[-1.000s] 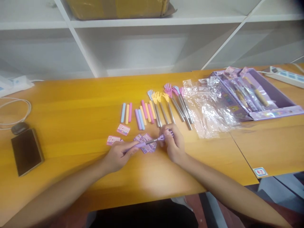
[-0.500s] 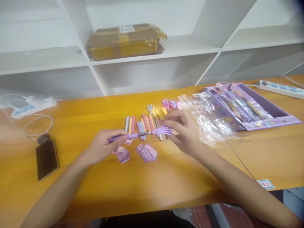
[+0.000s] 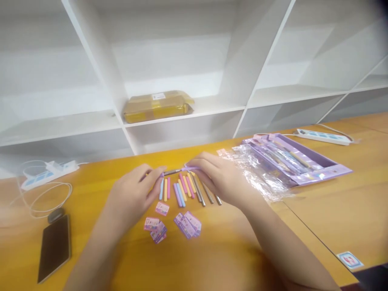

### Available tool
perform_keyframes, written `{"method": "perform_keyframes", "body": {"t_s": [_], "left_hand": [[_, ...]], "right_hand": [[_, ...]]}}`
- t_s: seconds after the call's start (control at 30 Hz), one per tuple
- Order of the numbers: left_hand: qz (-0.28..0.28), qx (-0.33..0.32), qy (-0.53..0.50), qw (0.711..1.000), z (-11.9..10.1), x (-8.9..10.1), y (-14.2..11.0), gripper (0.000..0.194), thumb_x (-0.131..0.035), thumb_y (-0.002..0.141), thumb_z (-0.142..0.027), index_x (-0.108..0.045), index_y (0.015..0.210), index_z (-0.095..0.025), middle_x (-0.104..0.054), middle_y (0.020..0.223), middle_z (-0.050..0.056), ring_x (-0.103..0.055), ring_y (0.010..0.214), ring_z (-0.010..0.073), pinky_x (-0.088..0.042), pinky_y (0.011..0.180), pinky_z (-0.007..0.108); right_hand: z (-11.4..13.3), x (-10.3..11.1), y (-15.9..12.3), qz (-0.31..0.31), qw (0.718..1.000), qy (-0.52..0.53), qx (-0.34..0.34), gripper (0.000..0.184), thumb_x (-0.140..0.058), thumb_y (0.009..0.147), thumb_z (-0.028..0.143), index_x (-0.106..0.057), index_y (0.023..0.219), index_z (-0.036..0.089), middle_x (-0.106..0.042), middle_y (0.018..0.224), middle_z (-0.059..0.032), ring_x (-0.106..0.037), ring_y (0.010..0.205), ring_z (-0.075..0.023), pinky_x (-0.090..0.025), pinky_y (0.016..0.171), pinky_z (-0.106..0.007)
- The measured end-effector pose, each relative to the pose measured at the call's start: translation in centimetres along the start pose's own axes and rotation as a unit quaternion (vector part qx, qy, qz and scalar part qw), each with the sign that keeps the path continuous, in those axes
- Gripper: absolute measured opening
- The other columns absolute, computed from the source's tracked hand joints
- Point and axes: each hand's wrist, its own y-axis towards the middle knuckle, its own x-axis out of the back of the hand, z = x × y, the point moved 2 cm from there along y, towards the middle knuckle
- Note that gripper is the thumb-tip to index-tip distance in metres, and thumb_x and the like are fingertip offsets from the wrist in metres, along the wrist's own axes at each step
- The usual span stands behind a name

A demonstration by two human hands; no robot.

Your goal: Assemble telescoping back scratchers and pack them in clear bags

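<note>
A purple back scratcher with a short metal shaft is held level between both hands. My left hand is closed around its purple handle, mostly hidden by the fingers. At the other end, my right hand grips the purple claw head, which the fingers largely cover. Below the hands lie coloured grip tubes in blue, yellow, pink and purple. Metal scratcher rods lie beside them, their heads hidden behind my right hand. Nearer to me are two groups of small printed cards.
At the right, clear plastic bags lie against an open purple display box with packaged scratchers. Power strips sit at both sides. A dark phone is at the left. A taped parcel stands on the shelf behind.
The view has tilted upward. Both hands have lifted the purple back scratcher away from me, above the tubes. My right hand, looser half a second ago, now covers the claw head.
</note>
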Motion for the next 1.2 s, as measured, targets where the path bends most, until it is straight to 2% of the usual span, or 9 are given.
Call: {"method": "perform_keyframes", "body": {"t_s": [0.17, 0.33, 0.67, 0.77, 0.83, 0.9, 1.03, 1.13, 1.2], "left_hand": [[-0.061, -0.027, 0.038, 0.997, -1.0, -0.2, 0.2, 0.017, -0.059, 0.098, -0.015, -0.07, 0.11, -0.02, -0.07, 0.087, 0.003, -0.065, 0.079, 0.02, -0.049, 0.07, 0.034], [-0.108, -0.01, 0.074, 0.991, -1.5, -0.7, 0.4, 0.013, -0.058, 0.085, -0.01, -0.066, 0.086, -0.02, -0.065, 0.077, 0.004, -0.058, 0.074, 0.0223, -0.044, 0.065, 0.036], [-0.132, 0.009, 0.117, 0.984, -1.6, -2.1, 0.8, 0.017, -0.058, 0.08, -0.007, -0.062, 0.075, -0.022, -0.062, 0.069, 0.002, -0.052, 0.07, 0.0219, -0.034, 0.066, 0.038], [-0.135, 0.032, 0.129, 0.982, -0.5, -2.8, 0.9, 0.017, -0.059, 0.081, -0.008, -0.059, 0.073, -0.023, -0.062, 0.068, 0.001, -0.053, 0.071, 0.022, -0.034, 0.068, 0.038], [-0.132, 0.051, 0.137, 0.98, 1.3, -3.1, 0.9, 0.017, -0.059, 0.083, -0.009, -0.06, 0.073, -0.023, -0.064, 0.07, 0.002, -0.055, 0.073, 0.0225, -0.035, 0.07, 0.038], [-0.129, 0.086, 0.154, 0.976, 4.2, -3.0, 0.6, 0.016, -0.059, 0.083, -0.01, -0.061, 0.074, -0.023, -0.066, 0.073, 0.003, -0.056, 0.075, 0.0233, -0.034, 0.071, 0.038], [-0.133, 0.196, 0.181, 0.955, 11.2, -1.4, -0.8, 0.015, -0.059, 0.082, -0.012, -0.063, 0.072, -0.021, -0.065, 0.073, 0.005, -0.053, 0.077, 0.0233, -0.028, 0.071, 0.038], [-0.126, 0.258, 0.174, 0.942, 14.9, 0.0, -2.1, 0.013, -0.06, 0.083, -0.015, -0.064, 0.073, -0.019, -0.062, 0.073, 0.002, -0.048, 0.078, 0.021, -0.027, 0.074, 0.036], [-0.101, 0.254, 0.157, 0.949, 15.7, 0.4, -2.5, 0.012, -0.06, 0.085, -0.016, -0.065, 0.075, -0.019, -0.062, 0.075, 0.001, -0.049, 0.083, 0.0205, -0.03, 0.079, 0.036]], "right_hand": [[1.1, -0.2, -0.3, 0.005, 0.999, -0.043, 0.023, 0.022, -0.047, 0.113, 0.026, -0.067, 0.116, 0.019, -0.072, 0.104, -0.0091, -0.064, 0.09, -0.0203, -0.049, 0.074, -0.034], [2.1, -0.6, 0.0, 0.001, 0.996, -0.07, 0.059, 0.022, -0.047, 0.112, 0.022, -0.069, 0.109, 0.019, -0.073, 0.097, -0.0079, -0.061, 0.081, -0.0191, -0.043, 0.068, -0.034], [1.5, -2.5, -0.3, -0.038, 0.992, -0.096, 0.069, 0.024, -0.047, 0.112, 0.021, -0.07, 0.105, 0.021, -0.072, 0.091, -0.005, -0.057, 0.079, -0.0183, -0.038, 0.068, -0.034], [0.8, -3.2, -0.1, -0.048, 0.989, -0.125, 0.061, 0.024, -0.049, 0.112, 0.023, -0.071, 0.104, 0.023, -0.073, 0.089, -0.0043, -0.055, 0.077, -0.0183, -0.036, 0.068, -0.035], [-0.8, -2.9, 0.0, -0.065, 0.987, -0.139, 0.052, 0.022, -0.051, 0.111, 0.025, -0.072, 0.105, 0.025, -0.073, 0.088, -0.0038, -0.056, 0.077, -0.0183, -0.035, 0.067, -0.035], [-3.7, -1.7, -0.2, -0.096, 0.984, -0.145, 0.039, 0.021, -0.054, 0.111, 0.027, -0.074, 0.105, 0.027, -0.075, 0.09, -0.0038, -0.059, 0.079, -0.0185, -0.036, 0.069, -0.035], [-12.5, 3.2, -2.7, -0.153, 0.976, -0.156, -0.015, 0.017, -0.068, 0.104, 0.038, -0.08, 0.1, 0.026, -0.077, 0.091, -0.0081, -0.063, 0.081, -0.0186, -0.043, 0.074, -0.035], [-18.8, 6.9, -5.5, -0.193, 0.955, -0.177, -0.141, 0.027, -0.075, 0.098, 0.044, -0.082, 0.086, 0.021, -0.076, 0.08, -0.0126, -0.063, 0.076, -0.0195, -0.044, 0.074, -0.038], [-21.5, 8.1, -6.8, -0.169, 0.946, -0.181, -0.208, 0.022, -0.083, 0.09, 0.04, -0.082, 0.078, 0.022, -0.075, 0.075, -0.012, -0.062, 0.072, -0.019, -0.044, 0.071, -0.037]]}}
